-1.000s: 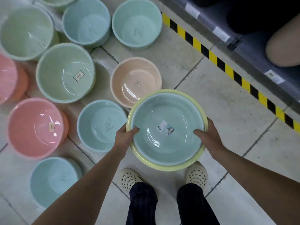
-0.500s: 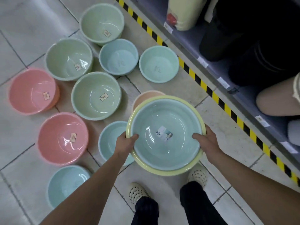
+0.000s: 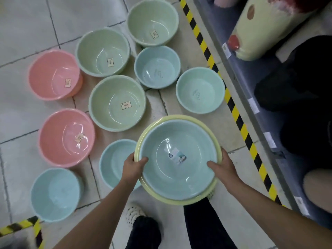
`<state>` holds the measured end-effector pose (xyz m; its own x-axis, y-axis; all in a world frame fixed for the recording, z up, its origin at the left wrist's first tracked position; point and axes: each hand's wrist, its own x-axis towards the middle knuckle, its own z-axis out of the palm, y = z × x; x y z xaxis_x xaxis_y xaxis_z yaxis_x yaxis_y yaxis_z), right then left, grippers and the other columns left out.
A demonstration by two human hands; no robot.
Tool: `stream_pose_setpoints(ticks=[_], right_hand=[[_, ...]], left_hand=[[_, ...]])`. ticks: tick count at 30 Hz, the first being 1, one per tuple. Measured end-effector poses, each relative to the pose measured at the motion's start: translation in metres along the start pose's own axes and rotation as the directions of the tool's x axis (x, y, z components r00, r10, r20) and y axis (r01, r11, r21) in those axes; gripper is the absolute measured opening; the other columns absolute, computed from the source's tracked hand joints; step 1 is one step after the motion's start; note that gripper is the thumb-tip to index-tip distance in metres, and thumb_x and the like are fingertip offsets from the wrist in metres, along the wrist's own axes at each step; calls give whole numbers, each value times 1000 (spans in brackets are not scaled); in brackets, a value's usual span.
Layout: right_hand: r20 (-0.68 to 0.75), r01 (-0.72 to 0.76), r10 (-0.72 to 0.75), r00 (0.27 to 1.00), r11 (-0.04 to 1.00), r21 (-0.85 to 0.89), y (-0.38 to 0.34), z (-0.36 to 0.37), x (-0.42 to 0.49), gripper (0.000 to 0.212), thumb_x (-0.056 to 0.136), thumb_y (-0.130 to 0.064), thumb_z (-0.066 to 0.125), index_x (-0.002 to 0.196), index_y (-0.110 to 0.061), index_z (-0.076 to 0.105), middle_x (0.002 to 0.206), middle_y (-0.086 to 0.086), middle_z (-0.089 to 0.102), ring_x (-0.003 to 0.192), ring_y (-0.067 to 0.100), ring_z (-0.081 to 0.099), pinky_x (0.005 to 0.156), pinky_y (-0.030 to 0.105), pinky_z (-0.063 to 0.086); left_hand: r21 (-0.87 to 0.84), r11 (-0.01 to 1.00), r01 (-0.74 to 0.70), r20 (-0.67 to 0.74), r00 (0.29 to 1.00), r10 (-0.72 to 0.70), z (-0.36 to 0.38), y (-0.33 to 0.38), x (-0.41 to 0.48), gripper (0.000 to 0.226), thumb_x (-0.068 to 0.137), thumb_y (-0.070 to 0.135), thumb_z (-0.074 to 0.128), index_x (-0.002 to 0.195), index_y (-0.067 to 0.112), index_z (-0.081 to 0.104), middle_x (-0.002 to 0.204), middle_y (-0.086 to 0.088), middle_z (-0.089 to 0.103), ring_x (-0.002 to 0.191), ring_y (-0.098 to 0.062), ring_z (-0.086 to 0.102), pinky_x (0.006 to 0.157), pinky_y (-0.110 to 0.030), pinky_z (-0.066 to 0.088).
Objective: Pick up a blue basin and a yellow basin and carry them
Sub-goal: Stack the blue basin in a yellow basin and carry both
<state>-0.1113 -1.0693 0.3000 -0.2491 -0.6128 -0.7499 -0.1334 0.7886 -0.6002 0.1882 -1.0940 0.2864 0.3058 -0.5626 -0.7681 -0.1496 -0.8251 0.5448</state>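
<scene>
Left hand (image 3: 133,167) clamped on the near-left rim, thumb hooked over the inside; right hand (image 3: 222,168) gripping the right rim the same way, thumb in; between them, blue basin (image 3: 177,159) nested inside yellow basin (image 3: 179,202), the pair held up off the tiled floor (image 3: 27,24), above the feet; sticker (image 3: 177,156) on the blue basin's bottom; down to the left, pink basins (image 3: 53,74) and green basins (image 3: 116,103), mouths up; striped tape (image 3: 239,121) and shelf (image 3: 251,87) along the right.
</scene>
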Motion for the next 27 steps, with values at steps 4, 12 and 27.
stream_pose_setpoints(ticks=[4, 12, 27], right_hand=[[33, 36, -33, 999, 996, -78, 5, 0, 52, 50, 86, -3, 68, 122, -34, 53, 104, -7, 67, 91, 10, 65, 67, 25, 50], [39, 45, -40, 998, 990, -134, 52, 35, 145, 49, 85, -4, 68, 122, -33, 54, 101, -12, 65, 96, 18, 64, 77, 33, 51], [-40, 26, -32, 999, 989, -144, 108, 70, 232, 59, 87, -5, 64, 141, -25, 50, 106, -6, 61, 100, 21, 59, 72, 26, 45]], left_hand=[[-35, 999, 18, -36, 999, -20, 22, -12, 32, 31, 81, 18, 72, 111, 17, 65, 100, -4, 72, 92, -27, 71, 82, -43, 59], [-75, 997, 6, -63, 998, -11, 50, -61, 107, 19, 83, 14, 70, 100, 23, 71, 95, -2, 74, 92, -27, 72, 81, -41, 60], [-11, 1000, -18, -150, 989, 16, 100, -115, 196, 31, 80, 30, 70, 110, 21, 68, 93, 4, 73, 93, -23, 71, 90, -44, 58]])
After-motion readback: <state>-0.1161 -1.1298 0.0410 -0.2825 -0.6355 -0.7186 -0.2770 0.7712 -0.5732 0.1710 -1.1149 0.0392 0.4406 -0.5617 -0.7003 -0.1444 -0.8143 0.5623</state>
